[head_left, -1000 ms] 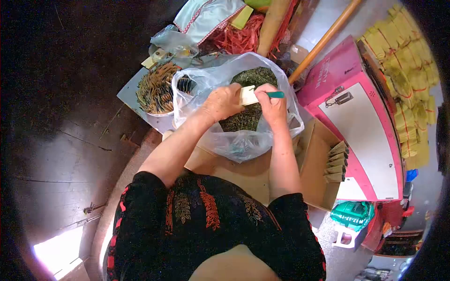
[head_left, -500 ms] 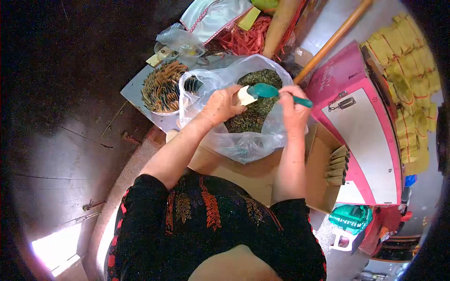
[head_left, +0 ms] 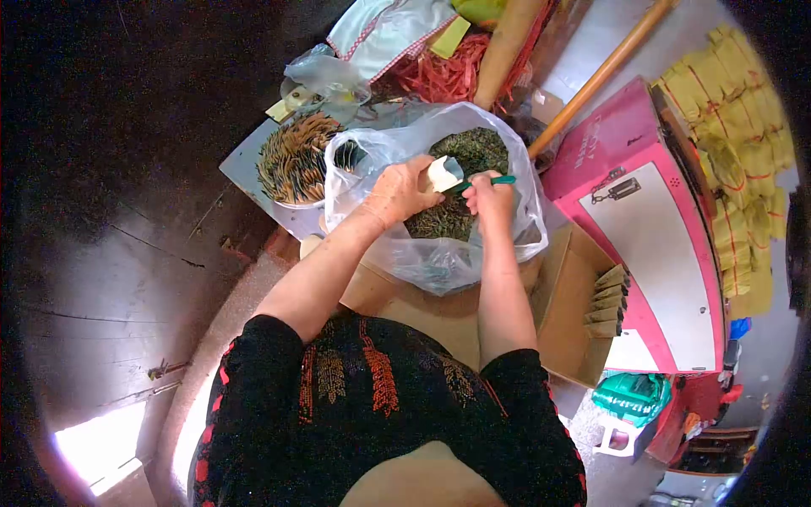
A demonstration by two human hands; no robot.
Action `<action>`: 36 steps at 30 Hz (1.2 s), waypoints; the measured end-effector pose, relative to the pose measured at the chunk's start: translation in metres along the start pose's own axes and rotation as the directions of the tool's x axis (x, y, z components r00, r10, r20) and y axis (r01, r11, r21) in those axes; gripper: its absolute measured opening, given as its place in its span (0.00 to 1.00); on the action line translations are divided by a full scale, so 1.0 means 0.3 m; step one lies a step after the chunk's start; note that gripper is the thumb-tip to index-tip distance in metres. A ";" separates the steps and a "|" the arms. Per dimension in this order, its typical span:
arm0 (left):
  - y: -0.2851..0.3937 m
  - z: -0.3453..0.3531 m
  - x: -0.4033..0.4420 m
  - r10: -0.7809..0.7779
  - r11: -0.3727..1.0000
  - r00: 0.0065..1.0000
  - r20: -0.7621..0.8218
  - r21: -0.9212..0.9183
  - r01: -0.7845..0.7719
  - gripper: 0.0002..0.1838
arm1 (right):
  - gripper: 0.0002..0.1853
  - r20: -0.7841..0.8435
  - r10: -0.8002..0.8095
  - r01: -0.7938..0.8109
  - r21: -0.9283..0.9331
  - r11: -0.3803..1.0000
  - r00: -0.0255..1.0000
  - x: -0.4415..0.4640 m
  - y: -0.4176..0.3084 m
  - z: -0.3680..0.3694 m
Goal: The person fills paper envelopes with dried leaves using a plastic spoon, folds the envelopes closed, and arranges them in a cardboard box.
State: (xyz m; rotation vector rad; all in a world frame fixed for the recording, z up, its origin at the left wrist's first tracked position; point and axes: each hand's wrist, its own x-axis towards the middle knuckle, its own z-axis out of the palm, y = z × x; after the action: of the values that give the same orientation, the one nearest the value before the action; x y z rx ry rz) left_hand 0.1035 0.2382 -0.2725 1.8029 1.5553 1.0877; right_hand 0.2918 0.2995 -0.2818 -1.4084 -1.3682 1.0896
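My left hand (head_left: 404, 190) is closed around a small pale paper packet (head_left: 441, 174), its open end facing right. My right hand (head_left: 490, 201) grips a green spoon (head_left: 504, 179) by its handle, right beside the packet's mouth. The bowl of the spoon is mostly hidden, so I cannot tell whether it is inside the packet. Beneath both hands lies dried, chopped greenish-brown leaf (head_left: 475, 150) in a clear plastic bag (head_left: 405, 260) with its top spread wide.
Left of the bag, a round container holds many packed upright packets (head_left: 296, 160). A cardboard box (head_left: 562, 317) with several filled packets (head_left: 606, 300) stands right. Beyond it are a pink-and-white cabinet (head_left: 650, 228) and yellow bundles (head_left: 726, 160). A wooden pole (head_left: 600, 80) slants behind.
My right hand has moved left, bringing the spoon down and closer to the packet's mouth. The spoon bowl, earlier in plain view, is now mostly hidden. My left hand has barely moved.
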 end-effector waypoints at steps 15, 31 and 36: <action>0.013 -0.012 0.005 0.002 1.000 1.000 0.026 -0.007 -0.002 0.31 | 0.06 -0.161 -0.085 0.144 0.400 0.905 0.983 -0.070 -0.199 -0.121; -0.021 0.003 0.008 0.039 0.999 0.999 0.011 0.018 -0.040 0.33 | 0.06 -0.059 -0.578 0.570 -0.116 0.814 0.814 -0.137 -0.257 -0.088; -0.006 -0.001 0.003 0.056 0.998 0.998 -0.025 0.008 -0.056 0.28 | 0.07 -0.082 -0.638 0.577 -0.352 0.737 0.765 0.011 -0.036 -0.132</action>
State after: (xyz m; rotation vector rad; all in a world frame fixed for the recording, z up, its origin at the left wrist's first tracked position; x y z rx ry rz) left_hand 0.1022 0.2393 -0.2736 1.8548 1.5339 1.1360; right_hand 0.3276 0.3028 -0.2616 -1.0927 -1.7305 0.2940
